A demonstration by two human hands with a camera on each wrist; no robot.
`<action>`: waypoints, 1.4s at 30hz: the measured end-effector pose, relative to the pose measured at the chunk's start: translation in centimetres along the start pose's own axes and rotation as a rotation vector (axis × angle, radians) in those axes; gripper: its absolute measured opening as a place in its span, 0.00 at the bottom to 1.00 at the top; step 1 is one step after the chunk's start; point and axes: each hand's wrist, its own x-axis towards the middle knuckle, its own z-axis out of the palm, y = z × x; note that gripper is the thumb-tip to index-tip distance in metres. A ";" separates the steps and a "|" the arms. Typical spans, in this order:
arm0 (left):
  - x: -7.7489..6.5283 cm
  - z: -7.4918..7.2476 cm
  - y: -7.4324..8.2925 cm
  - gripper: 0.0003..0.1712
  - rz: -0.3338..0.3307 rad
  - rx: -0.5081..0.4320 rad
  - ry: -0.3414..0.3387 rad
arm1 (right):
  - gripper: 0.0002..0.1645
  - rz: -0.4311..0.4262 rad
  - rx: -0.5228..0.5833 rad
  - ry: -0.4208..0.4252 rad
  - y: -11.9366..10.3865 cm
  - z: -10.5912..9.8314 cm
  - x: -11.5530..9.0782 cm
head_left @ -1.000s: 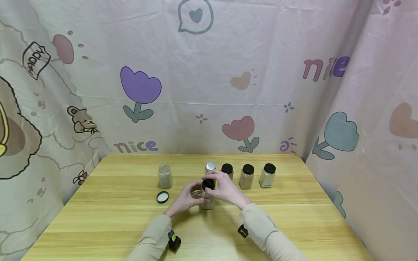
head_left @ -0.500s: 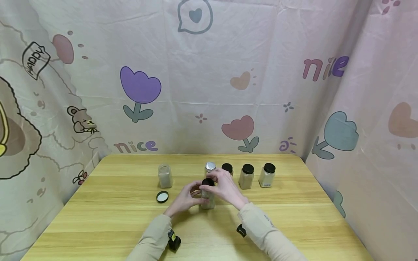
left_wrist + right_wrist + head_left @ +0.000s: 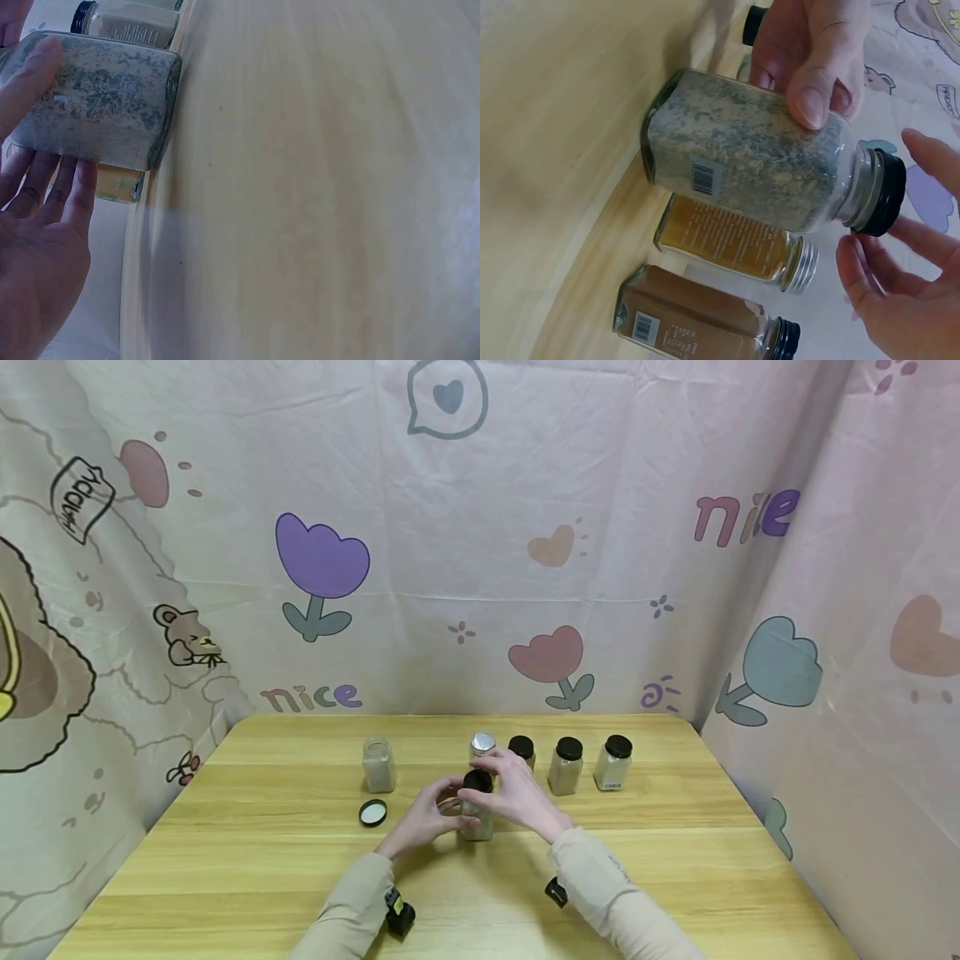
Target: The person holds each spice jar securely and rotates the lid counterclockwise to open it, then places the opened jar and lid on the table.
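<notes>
A square glass spice jar (image 3: 742, 154) with speckled grey-white contents stands upright in front of me. My left hand (image 3: 424, 821) grips its body, the thumb on one side and the fingers on the other. The black lid (image 3: 885, 193) sits on the jar's mouth, with some clear neck showing beneath it. My right hand (image 3: 517, 795) has its thumb and fingers curled around this lid. In the right wrist view one finger stands a little off the lid's edge, and firm contact is hard to tell.
An open glass jar (image 3: 378, 767) stands at the back left, a loose black lid (image 3: 372, 812) lying before it. Behind my hands are a silver-capped jar (image 3: 482, 744) and several black-capped ones, including a brown-filled jar (image 3: 690, 311) and the rightmost jar (image 3: 613, 764).
My right thumb has shifted left across the front of the lid, and the fingers have drawn back, then spread forward around it again. The left hand and jar hold still.
</notes>
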 end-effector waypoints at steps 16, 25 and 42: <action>0.0 -0.1 -0.3 0.31 0.019 0.035 -0.004 | 0.25 -0.062 0.046 -0.045 -0.1 -0.2 0.1; 0.0 -0.1 0.0 0.34 0.012 0.028 -0.011 | 0.24 -0.009 -0.057 0.062 0.2 0.2 0.1; 0.0 0.0 -0.2 0.32 0.028 0.024 -0.006 | 0.27 -0.009 0.007 -0.028 -0.1 -0.1 -0.1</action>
